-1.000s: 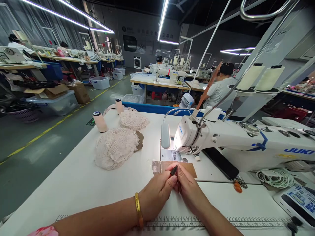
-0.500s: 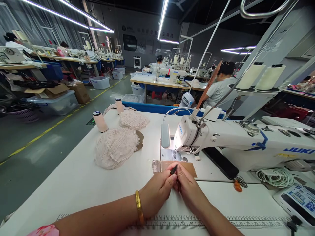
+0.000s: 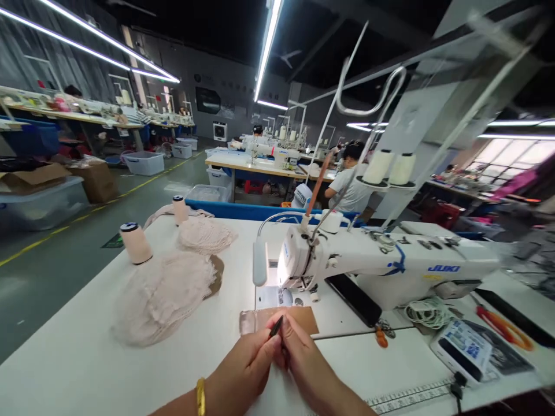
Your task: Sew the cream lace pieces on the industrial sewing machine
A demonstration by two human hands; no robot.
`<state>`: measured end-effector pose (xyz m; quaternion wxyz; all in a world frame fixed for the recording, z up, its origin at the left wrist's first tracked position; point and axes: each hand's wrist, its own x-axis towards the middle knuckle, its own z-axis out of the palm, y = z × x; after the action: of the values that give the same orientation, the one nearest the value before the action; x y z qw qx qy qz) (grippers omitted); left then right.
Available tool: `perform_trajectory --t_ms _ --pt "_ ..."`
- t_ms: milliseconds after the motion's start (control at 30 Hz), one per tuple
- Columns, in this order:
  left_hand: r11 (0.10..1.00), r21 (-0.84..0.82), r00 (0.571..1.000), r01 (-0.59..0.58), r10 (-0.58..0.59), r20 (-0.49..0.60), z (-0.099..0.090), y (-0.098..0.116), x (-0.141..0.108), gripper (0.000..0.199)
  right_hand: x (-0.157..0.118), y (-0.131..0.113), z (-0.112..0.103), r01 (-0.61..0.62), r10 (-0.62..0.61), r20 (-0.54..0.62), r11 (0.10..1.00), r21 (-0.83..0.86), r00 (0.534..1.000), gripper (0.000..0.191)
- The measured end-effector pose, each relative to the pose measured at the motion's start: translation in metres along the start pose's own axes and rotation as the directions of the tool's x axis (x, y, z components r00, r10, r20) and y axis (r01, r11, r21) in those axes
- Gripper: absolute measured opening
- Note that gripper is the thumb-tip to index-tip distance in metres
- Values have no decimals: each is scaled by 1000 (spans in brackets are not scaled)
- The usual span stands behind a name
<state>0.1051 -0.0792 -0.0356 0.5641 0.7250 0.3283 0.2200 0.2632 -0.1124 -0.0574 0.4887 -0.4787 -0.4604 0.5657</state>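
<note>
My left hand (image 3: 251, 361) and my right hand (image 3: 306, 361) meet over the near edge of the sewing table, both closed. Between their thumbs and fingertips sticks out a small dark pointed tool (image 3: 276, 327); its lower part is hidden in the fingers, so its exact kind does not show. Just beyond the fingertips a flat brown piece (image 3: 306, 319) with a shiny, clear left end lies on the table. Behind it stands the white sewing machine (image 3: 295, 257), its lamp lit over the needle plate (image 3: 269, 297).
Left of the machine lie piles of beige lace pieces (image 3: 165, 294) and thread cones (image 3: 136, 242). A black phone (image 3: 354, 300) with an orange charm, a coiled pale cord (image 3: 427, 313) and a control box (image 3: 462, 349) are at right. A co-worker (image 3: 349, 179) sits beyond the table.
The view has swung to the right, so the table, machine and hands appear further left and lower. More of the table's right end shows. The hands keep the same hold on the dark tool.
</note>
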Motion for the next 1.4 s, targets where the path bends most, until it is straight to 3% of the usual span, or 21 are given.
perform_trajectory --t_ms 167,433,700,900,1067,1400 --pt "998 43 996 -55 52 77 -6 -8 9 76 8 2 -1 38 -38 37 999 -12 999 77" --pt "997 23 998 -70 70 -1 -2 -2 -2 74 -1 1 3 22 -21 9 996 -86 1000 75" --pt "984 -155 996 87 -86 14 7 -5 -5 73 -6 7 -1 8 -7 35 999 -51 999 63" --pt "990 18 990 -139 139 -21 -4 5 -4 56 -1 13 -6 15 -14 -18 996 84 1000 61" --pt "990 80 993 -115 115 -4 -9 8 -7 40 0 16 -8 19 -18 -8 997 71 1000 60" --pt "986 123 994 -108 111 -17 -7 7 -8 39 -5 1 -2 33 -32 78 999 -7 996 58"
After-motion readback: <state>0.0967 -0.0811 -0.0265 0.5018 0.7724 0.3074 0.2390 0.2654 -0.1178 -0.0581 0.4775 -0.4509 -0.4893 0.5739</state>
